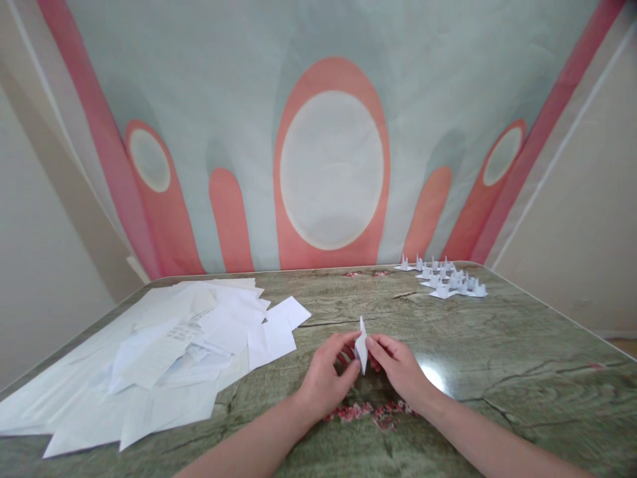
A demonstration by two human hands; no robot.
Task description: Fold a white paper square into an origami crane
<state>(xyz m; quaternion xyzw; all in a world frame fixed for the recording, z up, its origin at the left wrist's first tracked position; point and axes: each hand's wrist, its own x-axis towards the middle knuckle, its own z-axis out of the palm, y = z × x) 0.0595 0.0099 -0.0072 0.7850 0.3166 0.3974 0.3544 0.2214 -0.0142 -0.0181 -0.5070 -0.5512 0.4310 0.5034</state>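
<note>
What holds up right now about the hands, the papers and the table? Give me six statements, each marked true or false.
1. The left hand and right hand both hold a small folded paper. True.
2. The folded paper is bright red. False: it is white.
3. Loose sheets overlap in a pile on the left of the table. True.
4. The left hand rests on the loose sheets. False: it is apart from them, with its fingers at the folded paper.
5. White paper figures stand near the table's far right corner. True.
6. The paper figures are nearer the person than the hands are. False: they are farther away.
</note>
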